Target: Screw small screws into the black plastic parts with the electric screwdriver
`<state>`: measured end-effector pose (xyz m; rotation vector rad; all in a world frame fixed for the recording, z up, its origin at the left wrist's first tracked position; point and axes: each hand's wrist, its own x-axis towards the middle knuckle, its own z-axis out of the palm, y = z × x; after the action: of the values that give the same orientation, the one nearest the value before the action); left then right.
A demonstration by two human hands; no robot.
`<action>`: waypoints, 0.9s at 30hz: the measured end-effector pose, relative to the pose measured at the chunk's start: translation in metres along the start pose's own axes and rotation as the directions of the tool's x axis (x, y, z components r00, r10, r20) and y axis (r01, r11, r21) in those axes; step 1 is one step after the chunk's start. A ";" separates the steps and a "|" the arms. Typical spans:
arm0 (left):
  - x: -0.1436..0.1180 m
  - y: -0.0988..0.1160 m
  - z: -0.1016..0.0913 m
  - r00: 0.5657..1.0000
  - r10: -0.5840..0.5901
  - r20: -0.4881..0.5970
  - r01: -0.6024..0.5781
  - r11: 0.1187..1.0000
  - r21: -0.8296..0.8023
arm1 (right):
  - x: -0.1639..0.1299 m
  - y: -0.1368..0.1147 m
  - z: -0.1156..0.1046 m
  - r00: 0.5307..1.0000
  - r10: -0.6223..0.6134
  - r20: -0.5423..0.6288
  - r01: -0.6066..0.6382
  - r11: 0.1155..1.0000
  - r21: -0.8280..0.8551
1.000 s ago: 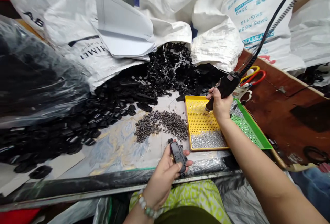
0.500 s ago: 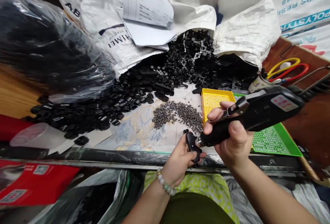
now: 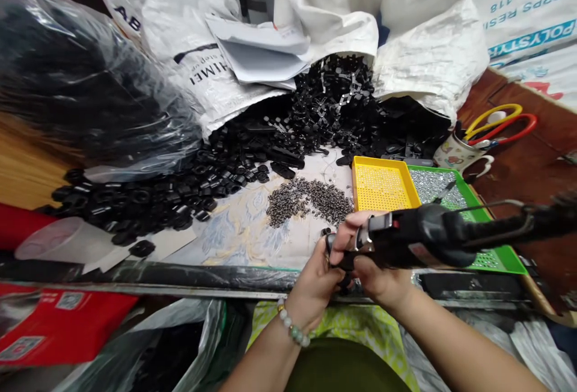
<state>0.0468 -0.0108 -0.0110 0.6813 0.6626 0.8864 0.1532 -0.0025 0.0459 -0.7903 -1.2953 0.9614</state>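
Observation:
In my right hand [image 3: 360, 254] is a black electric screwdriver [image 3: 410, 238], its cord end pointing right and its front end at the part in my other hand. My left hand [image 3: 313, 287], with a bead bracelet on the wrist, grips a small black plastic part [image 3: 332, 248] just above the table's front edge. My right fingers and the tool cover most of that part, and the screwdriver's tip is hidden. Beyond the hands lies a heap of small metal screws [image 3: 311, 199] on the patterned table cover.
A yellow perforated tray [image 3: 385, 184] and a green tray [image 3: 500, 260] with small silvery pieces stand at right, before a mug [image 3: 457, 154] holding scissors. Black plastic parts [image 3: 153, 199] heap along the left and back. A clear cup [image 3: 67, 238] lies at left.
My right hand has tipped the screwdriver lower and moved it left, closer over the black part. My left hand stays nearly in place. The papers at the back have flopped down.

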 end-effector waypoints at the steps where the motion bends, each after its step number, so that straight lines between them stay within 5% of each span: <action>1: 0.000 0.001 -0.001 1.000 -0.003 0.015 0.003 1.000 0.007 | 0.002 -0.004 0.001 0.999 -0.007 0.041 0.006 1.000 0.024; 3: 0.001 0.004 -0.001 0.998 -0.056 0.039 0.054 0.998 0.033 | 0.010 -0.014 0.000 0.996 -0.044 0.081 0.036 0.994 0.101; 6: 0.000 0.011 -0.002 0.979 -0.202 0.011 0.200 0.974 0.103 | 0.033 -0.027 -0.015 0.979 -0.181 -0.094 0.191 0.976 0.108; 10: -0.002 0.016 -0.003 0.969 -0.247 -0.001 0.247 0.966 0.078 | 0.075 -0.017 -0.070 0.824 -0.339 -0.455 0.281 0.940 -0.191; 14: -0.003 0.015 -0.002 0.972 -0.236 0.007 0.235 0.971 0.036 | 0.101 0.015 -0.126 0.732 -0.359 -0.579 0.193 0.924 -0.330; 18: -0.002 0.014 -0.002 0.971 -0.237 -0.004 0.237 0.971 0.033 | 0.105 0.037 -0.144 0.724 -0.355 -0.592 0.143 0.916 -0.375; 27: -0.003 0.014 -0.003 0.971 -0.240 -0.013 0.241 0.969 0.052 | 0.102 0.046 -0.145 0.746 -0.356 -0.563 0.137 0.909 -0.394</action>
<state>0.0366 -0.0064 -0.0009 0.6304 0.7601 0.6486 0.2918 0.1152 0.0282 -1.0514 -0.9333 0.2049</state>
